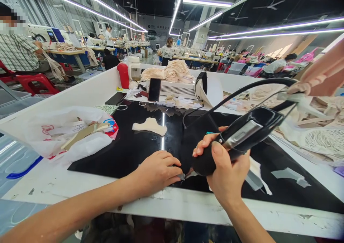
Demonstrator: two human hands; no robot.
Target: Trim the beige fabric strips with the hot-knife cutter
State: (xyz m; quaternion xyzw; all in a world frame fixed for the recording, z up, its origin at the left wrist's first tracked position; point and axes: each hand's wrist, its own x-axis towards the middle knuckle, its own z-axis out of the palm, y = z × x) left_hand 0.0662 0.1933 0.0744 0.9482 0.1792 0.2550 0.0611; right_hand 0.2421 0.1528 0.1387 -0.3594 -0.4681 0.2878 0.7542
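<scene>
My right hand (228,164) is wrapped round a black corded iron (249,128), its dark rounded tip low over the black work surface (123,153). Just left of that tip, my left hand (161,169) lies with fingers bent together on a small grey piece (181,176) near the front edge. A cream fabric piece (149,126) lies flat beyond my left hand. Right of my right hand are a white and grey piece (255,176) and a thin grey piece (291,175).
A white plastic bag (70,135) with scraps sits at the left. Behind stand a phone (154,89), a red cup (123,75), a jar (134,69) and a fabric pile (177,71). More fabric (322,139) lies right. People sit at machines beyond.
</scene>
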